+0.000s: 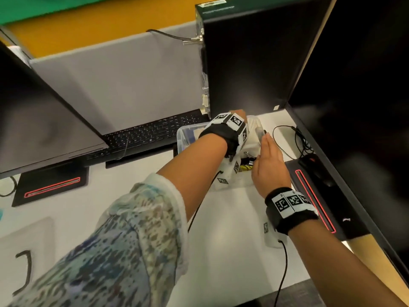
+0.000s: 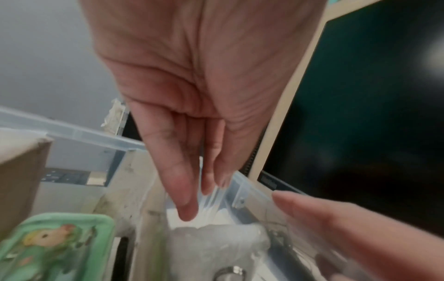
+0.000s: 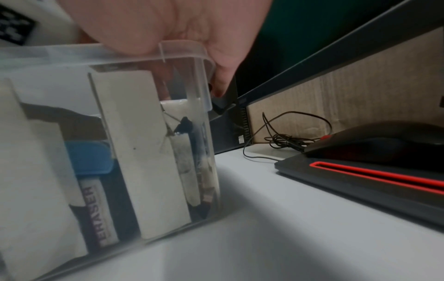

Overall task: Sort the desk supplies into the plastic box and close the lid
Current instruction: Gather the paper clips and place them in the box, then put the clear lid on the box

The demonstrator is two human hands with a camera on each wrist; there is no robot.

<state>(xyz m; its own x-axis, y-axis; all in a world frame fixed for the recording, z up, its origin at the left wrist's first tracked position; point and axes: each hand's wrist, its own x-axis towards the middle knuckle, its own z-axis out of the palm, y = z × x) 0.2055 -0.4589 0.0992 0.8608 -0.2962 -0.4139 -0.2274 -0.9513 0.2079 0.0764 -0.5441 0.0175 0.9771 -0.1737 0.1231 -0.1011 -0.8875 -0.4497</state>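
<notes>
A clear plastic box (image 1: 183,134) stands open on the white desk between two monitors. My left hand (image 1: 239,114) reaches across it, fingers pointing down, and pinches the top of a clear plastic bag (image 2: 216,241) hanging into the box's right end (image 2: 250,188). My right hand (image 1: 265,151) lies with straight fingers along the box's right rim (image 3: 182,51), palm on the rim, close beside the bag (image 1: 252,131). Inside, white dividers separate an eraser (image 3: 100,214), a blue item (image 3: 88,159), a green cartoon case (image 2: 55,247) and binder clips (image 1: 247,155). No lid shows.
A black keyboard (image 1: 146,136) lies left of the box, under a dark monitor (image 1: 44,118). To the right, a mouse (image 1: 314,167) sits on a monitor base with a red stripe (image 1: 314,200), with a tangled cable (image 1: 287,138) behind. A computer tower (image 1: 254,63) stands just behind the box.
</notes>
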